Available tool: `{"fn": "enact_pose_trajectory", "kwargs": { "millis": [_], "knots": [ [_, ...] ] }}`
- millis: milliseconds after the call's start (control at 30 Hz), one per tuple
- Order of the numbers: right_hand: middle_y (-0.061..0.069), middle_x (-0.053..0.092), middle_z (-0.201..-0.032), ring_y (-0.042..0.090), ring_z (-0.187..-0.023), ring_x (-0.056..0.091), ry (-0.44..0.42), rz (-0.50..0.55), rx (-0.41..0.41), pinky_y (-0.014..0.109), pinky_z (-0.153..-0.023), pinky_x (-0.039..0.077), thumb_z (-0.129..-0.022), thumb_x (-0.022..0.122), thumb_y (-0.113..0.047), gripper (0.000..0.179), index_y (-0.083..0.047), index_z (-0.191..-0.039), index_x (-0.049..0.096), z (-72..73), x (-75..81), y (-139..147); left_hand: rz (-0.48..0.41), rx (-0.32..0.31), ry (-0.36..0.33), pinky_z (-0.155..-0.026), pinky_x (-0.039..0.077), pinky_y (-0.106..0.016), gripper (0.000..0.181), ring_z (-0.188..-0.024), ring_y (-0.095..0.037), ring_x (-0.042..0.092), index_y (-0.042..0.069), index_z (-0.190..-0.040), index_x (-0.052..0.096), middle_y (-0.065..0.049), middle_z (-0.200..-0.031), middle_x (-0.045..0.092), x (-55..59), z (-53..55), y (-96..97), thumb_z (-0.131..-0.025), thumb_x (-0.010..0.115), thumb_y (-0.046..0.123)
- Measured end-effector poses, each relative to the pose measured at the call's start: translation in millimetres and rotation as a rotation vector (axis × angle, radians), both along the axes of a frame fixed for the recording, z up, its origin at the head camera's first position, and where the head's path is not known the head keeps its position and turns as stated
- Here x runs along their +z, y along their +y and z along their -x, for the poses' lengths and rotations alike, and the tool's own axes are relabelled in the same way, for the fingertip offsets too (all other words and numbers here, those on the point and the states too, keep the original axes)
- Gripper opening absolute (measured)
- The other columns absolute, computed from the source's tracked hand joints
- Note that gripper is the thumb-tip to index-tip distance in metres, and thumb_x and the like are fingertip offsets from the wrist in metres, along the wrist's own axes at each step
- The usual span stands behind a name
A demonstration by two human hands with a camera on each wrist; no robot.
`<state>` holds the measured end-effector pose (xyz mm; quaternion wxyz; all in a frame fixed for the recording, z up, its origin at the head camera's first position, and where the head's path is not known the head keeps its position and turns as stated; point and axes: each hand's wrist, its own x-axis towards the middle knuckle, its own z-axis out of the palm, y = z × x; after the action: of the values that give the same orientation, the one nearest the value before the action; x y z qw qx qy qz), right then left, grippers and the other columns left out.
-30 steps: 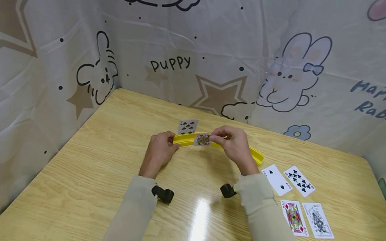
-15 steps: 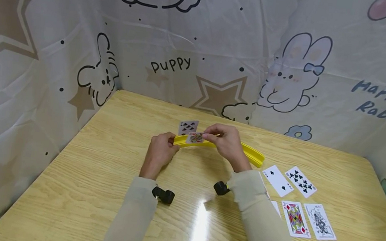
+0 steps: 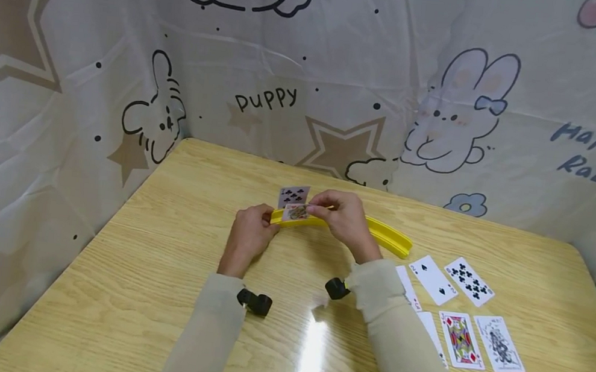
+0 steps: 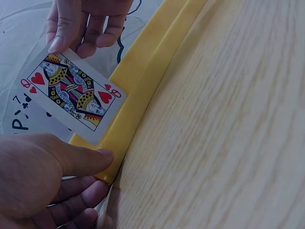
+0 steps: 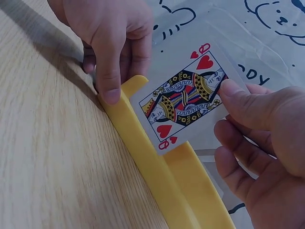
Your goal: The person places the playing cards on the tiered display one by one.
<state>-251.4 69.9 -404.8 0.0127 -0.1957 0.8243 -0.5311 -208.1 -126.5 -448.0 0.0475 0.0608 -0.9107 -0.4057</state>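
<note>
A: Head view, and the left grip (image 3: 250, 232) is closed on the left end of the yellow rack (image 3: 387, 238), bracing it, I'd say, against sliding!

B: The right grip (image 3: 342, 218) has a tight pinch on the queen of hearts (image 3: 295, 212), at the rack's left part. Beyond, a club card (image 3: 294, 195) stands up; what props it, I can't tell.

A: To the right, loose cards (image 3: 461, 341) lie face up on the surface (image 3: 156, 292), spread, I'd guess, for easy reading and picking.

B: Left wrist view now: thumb on the rack's near side, fingers curled round its end, the queen's low corner just beside that thumb.

A: Right wrist view: 1 thumb on the queen's face, fingers behind, lower edge left bare, probably so it can enter the groove!

B: That edge is at the groove, tilted; how deep it sits, I can't tell.
</note>
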Motion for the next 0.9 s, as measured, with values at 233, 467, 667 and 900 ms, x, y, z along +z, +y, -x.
{"fn": "enact_pose_trajectory", "kwargs": {
  "millis": [233,467,667,900],
  "knots": [
    [0.004,0.072,-0.091,0.020,-0.076,0.060,-0.005,-0.012,0.011,0.027,-0.061,0.049,-0.089,0.077,-0.010,0.009,-0.001,-0.089,0.076,1.6,-2.2,-2.4,0.003,-0.005,0.003,-0.078,0.055,-0.035,0.033,-0.090,-0.020,0.065,0.000,-0.119,0.069,-0.012,-0.102,0.071,0.2,-1.5,0.0,-0.089,0.077,0.010],
    [0.004,0.072,-0.089,0.022,-0.074,0.060,0.011,-0.010,0.016,0.029,-0.060,0.048,-0.088,0.077,-0.009,0.007,-0.002,-0.088,0.076,3.5,-0.5,-3.2,0.008,-0.004,0.011,-0.078,0.054,-0.035,0.033,-0.089,-0.020,0.065,0.000,-0.118,0.069,-0.011,-0.101,0.071,0.9,0.5,-0.5,-0.089,0.078,0.011],
    [0.004,0.072,-0.089,0.021,-0.075,0.060,-0.014,-0.018,0.017,0.029,-0.061,0.049,-0.088,0.077,-0.008,0.006,-0.002,-0.088,0.076,4.1,-1.0,-3.0,0.004,-0.005,0.007,-0.078,0.055,-0.035,0.033,-0.089,-0.020,0.066,0.000,-0.119,0.069,-0.011,-0.101,0.071,1.0,0.4,-0.6,-0.089,0.078,0.011],
    [0.004,0.073,-0.089,0.021,-0.077,0.061,-0.025,-0.016,0.013,0.030,-0.063,0.050,-0.088,0.077,-0.008,0.006,-0.002,-0.087,0.077,5.0,-4.4,-5.4,-0.009,-0.003,0.007,-0.076,0.055,-0.034,0.032,-0.087,-0.020,0.065,0.000,-0.118,0.070,-0.011,-0.100,0.071,1.2,-1.2,-0.2,-0.088,0.078,0.010]
  ]
}}
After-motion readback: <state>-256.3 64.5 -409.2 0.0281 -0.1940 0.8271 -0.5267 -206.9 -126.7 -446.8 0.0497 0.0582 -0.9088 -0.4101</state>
